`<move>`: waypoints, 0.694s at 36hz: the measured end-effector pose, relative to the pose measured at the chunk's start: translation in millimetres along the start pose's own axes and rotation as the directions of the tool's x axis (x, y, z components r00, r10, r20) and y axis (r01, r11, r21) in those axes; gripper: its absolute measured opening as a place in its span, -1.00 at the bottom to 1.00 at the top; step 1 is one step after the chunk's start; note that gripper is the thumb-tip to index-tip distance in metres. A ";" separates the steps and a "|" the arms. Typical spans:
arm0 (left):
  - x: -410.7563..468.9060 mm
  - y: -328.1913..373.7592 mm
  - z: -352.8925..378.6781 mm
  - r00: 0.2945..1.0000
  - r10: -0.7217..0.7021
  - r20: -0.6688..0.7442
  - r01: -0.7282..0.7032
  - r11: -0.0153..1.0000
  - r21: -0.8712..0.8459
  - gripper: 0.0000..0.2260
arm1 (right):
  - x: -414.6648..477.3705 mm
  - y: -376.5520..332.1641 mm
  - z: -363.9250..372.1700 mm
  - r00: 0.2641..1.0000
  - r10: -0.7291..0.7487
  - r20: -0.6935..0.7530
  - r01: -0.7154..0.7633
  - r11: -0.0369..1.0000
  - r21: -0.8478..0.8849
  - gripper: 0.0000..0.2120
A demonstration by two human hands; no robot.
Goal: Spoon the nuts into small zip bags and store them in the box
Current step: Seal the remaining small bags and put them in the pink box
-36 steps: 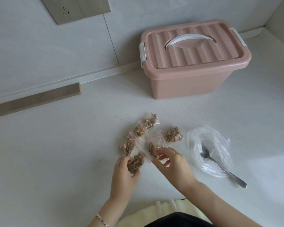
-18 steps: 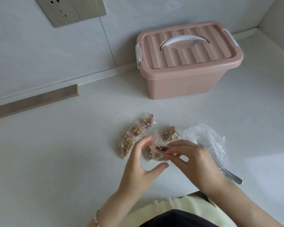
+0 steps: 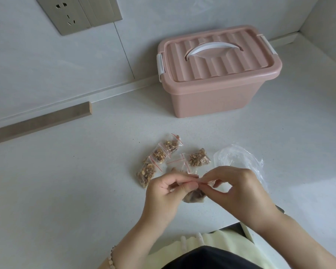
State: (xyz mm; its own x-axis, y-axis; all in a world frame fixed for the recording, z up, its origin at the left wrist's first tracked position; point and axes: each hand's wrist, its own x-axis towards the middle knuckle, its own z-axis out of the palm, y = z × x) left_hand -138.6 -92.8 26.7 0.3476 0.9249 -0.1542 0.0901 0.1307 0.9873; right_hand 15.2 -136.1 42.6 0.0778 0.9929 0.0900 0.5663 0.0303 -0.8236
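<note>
Left hand point(image 3: 163, 191) and right hand point(image 3: 239, 189) pinch one small zip bag point(image 3: 193, 197) of nuts; five more lie on the counter point(image 3: 85, 191).
Six filled bags in all: the held one hangs low between the hands, just over the white counter. A row of three point(image 3: 159, 155) lies beyond the left hand, a fourth bag point(image 3: 199, 160) lies beyond the right, and a fifth bag point(image 3: 176, 162) is partly hidden behind the fingers. One pink box point(image 3: 217, 98) stands by the wall, lid on, well apart from them. One crumpled clear bag point(image 3: 239, 158) lies beside the right hand. Both forearms angle inward; fingers are curled, each thumb and forefinger gripping the bag's top edge.
</note>
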 end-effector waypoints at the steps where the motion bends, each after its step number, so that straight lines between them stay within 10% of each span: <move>1: -0.7 2.5 0.3 1.000 0.023 -0.009 -0.022 0.997 0.075 -0.73 | -1.2 0.6 1.3 0.999 0.046 -0.021 -0.045 0.998 0.051 -0.95; 7: -4.0 9.6 2.0 0.999 0.017 -0.046 -0.010 0.991 0.136 -0.76 | -3.9 -0.4 5.2 0.964 0.263 -0.035 -0.234 0.904 0.357 -0.81; 15: 0.3 6.7 0.2 0.922 -0.360 0.144 0.382 0.908 -0.172 -0.81 | -1.8 0.0 1.7 0.907 0.418 0.044 -0.364 0.728 0.581 -0.79; 25: -2.8 4.6 2.7 0.925 -0.381 -0.004 0.371 0.902 -0.220 -0.91 | -1.8 1.8 1.2 0.818 0.532 0.219 -0.551 0.616 0.563 -0.92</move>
State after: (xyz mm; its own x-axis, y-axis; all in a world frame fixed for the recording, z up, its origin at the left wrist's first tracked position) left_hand -136.7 -95.7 31.6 0.2835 0.8067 -0.5185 0.0049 0.5394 0.8420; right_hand 15.1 -137.7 40.2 0.1851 0.8536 -0.4870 -0.1565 -0.4636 -0.8721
